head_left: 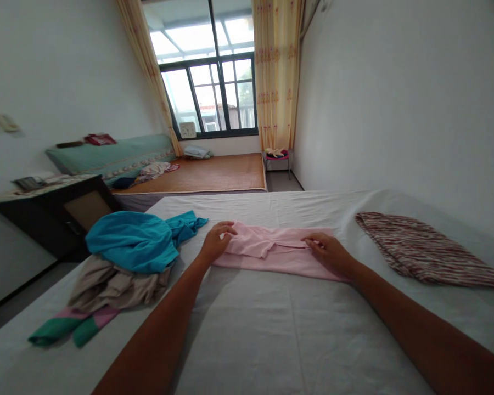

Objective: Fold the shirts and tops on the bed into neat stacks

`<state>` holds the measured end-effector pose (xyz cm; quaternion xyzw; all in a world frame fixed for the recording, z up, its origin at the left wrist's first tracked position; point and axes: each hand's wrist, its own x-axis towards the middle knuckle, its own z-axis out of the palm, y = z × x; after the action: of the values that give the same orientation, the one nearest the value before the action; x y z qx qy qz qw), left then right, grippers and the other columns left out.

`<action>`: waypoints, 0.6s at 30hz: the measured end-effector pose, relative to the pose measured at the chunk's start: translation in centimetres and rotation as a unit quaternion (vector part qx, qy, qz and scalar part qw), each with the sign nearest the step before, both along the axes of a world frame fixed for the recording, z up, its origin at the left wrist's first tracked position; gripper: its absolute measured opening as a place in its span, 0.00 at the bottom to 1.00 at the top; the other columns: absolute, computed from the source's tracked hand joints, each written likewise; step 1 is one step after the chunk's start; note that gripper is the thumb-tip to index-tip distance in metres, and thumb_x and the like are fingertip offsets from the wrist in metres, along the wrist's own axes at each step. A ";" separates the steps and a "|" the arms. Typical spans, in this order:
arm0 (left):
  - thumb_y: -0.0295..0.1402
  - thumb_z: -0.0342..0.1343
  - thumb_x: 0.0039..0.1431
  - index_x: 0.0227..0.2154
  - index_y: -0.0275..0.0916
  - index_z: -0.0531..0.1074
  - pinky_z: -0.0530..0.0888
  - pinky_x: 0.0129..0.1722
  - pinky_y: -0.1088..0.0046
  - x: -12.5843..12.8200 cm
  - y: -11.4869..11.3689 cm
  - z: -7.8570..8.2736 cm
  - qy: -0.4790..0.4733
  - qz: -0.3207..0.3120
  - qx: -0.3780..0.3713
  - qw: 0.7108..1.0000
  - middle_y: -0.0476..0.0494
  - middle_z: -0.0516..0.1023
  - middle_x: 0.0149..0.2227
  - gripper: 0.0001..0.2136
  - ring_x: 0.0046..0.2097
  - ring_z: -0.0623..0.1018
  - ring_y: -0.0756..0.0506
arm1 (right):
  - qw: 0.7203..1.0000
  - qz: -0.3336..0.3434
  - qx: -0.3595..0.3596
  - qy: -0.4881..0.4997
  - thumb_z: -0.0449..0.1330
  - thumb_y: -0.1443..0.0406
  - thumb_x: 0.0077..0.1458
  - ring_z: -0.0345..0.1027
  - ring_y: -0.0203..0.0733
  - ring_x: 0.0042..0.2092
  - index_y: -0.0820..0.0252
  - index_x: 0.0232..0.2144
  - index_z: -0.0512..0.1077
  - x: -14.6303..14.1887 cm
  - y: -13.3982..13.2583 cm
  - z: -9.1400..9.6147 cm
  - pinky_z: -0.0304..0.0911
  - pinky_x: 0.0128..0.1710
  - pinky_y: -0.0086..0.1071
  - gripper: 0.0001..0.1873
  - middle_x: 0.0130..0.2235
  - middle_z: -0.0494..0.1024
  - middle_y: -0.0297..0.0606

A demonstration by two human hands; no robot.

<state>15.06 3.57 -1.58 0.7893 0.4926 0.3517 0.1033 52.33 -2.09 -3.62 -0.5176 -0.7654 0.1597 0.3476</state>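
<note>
A pink shirt (pixel 251 240) lies folded into a long strip across the white sheet, with a sleeve-like flap on top. My left hand (pixel 219 241) is at its left end, thumb and fingers bent together on the cloth's far corner. Toward the right end, my right hand (pixel 328 253) pinches the upper layer between thumb and fingertips. A blue garment (pixel 134 238) lies bunched to the left, on top of a crumpled grey-brown garment (pixel 115 285) with pink and green ends sticking out. On the right lies a striped red-brown and white garment (pixel 424 249), flattened and apart from my hands.
The white sheet (pixel 247 334) covers the bed in front of me. Beyond it stands another bed with a brown mat (pixel 226 173) and some clothes on it. A dark cabinet (pixel 66 214) is at the left; a small pink stool (pixel 277 156) stands by the curtain.
</note>
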 end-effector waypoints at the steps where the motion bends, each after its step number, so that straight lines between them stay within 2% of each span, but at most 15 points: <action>1: 0.26 0.45 0.55 0.37 0.39 0.77 0.65 0.58 0.69 0.4 0.2 -0.2 -0.001 -0.001 0.009 1.000 0.44 0.75 0.51 0.15 0.54 0.72 0.47 | 1.000 0.010 0.000 -0.021 0.49 0.57 0.62 0.69 0.45 0.47 0.57 0.45 0.75 0.0 0.0 -0.1 0.62 0.50 0.39 0.20 0.45 0.78 0.42; 3: 0.31 0.43 0.60 0.44 0.39 0.75 0.62 0.60 0.68 1.1 0.5 -0.8 0.051 -0.022 0.001 0.998 0.43 0.74 0.52 0.17 0.57 0.70 0.47 | 0.996 0.039 -0.005 -0.085 0.48 0.56 0.62 0.66 0.48 0.52 0.55 0.49 0.74 -0.1 0.1 -0.5 0.59 0.53 0.43 0.21 0.50 0.76 0.42; 5: 0.37 0.44 0.63 0.53 0.42 0.70 0.59 0.62 0.65 1.5 0.8 -1.7 0.145 -0.041 -0.035 0.988 0.43 0.69 0.58 0.19 0.61 0.65 0.45 | 0.987 0.053 -0.013 -0.152 0.47 0.54 0.62 0.61 0.50 0.57 0.51 0.53 0.71 0.0 0.3 -1.0 0.56 0.56 0.48 0.22 0.56 0.72 0.40; 7: 0.43 0.43 0.64 0.59 0.45 0.63 0.57 0.62 0.59 1.6 0.8 -2.5 0.225 -0.018 -0.077 0.971 0.44 0.61 0.64 0.23 0.65 0.59 0.42 | 0.980 0.036 -0.020 -0.197 0.45 0.52 0.63 0.57 0.50 0.60 0.47 0.56 0.68 0.5 0.6 -1.6 0.53 0.58 0.51 0.24 0.60 0.67 0.37; 9: 0.46 0.40 0.65 0.63 0.46 0.57 0.56 0.62 0.55 1.4 0.8 -2.9 0.266 0.022 -0.107 0.958 0.44 0.54 0.67 0.25 0.66 0.55 0.41 | 0.974 0.004 -0.024 -0.224 0.42 0.52 0.64 0.54 0.48 0.63 0.48 0.58 0.65 1.4 1.0 -2.3 0.49 0.61 0.49 0.26 0.62 0.63 0.36; 12: 0.47 0.38 0.65 0.64 0.45 0.53 0.54 0.62 0.54 1.0 0.8 -3.0 0.294 0.051 -0.128 0.946 0.43 0.50 0.67 0.27 0.68 0.51 0.41 | 0.966 -0.062 -0.019 -0.249 0.42 0.52 0.63 0.52 0.47 0.64 0.53 0.60 0.63 3.4 1.9 -3.2 0.46 0.63 0.46 0.27 0.63 0.62 0.38; 15: 0.47 0.36 0.65 0.65 0.44 0.52 0.53 0.62 0.53 0.8 0.7 -3.0 0.305 0.070 -0.140 0.939 0.42 0.49 0.68 0.27 0.68 0.51 0.40 | 0.961 -0.117 -0.012 -0.250 0.42 0.57 0.64 0.54 0.46 0.63 0.57 0.58 0.65 5.4 2.8 -3.8 0.48 0.63 0.44 0.26 0.61 0.65 0.42; 18: 0.46 0.36 0.65 0.65 0.44 0.52 0.53 0.62 0.53 0.7 0.6 -3.1 0.308 0.081 -0.136 0.938 0.42 0.49 0.68 0.27 0.67 0.51 0.40 | 0.953 -0.191 -0.004 -0.237 0.41 0.60 0.63 0.58 0.49 0.60 0.62 0.56 0.66 6.6 3.3 -3.9 0.54 0.59 0.45 0.25 0.59 0.67 0.48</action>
<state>15.77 4.17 -4.68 0.7949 0.6056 0.0279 0.0244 58.89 1.23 -7.57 -0.6784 -0.7120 -0.0338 0.1780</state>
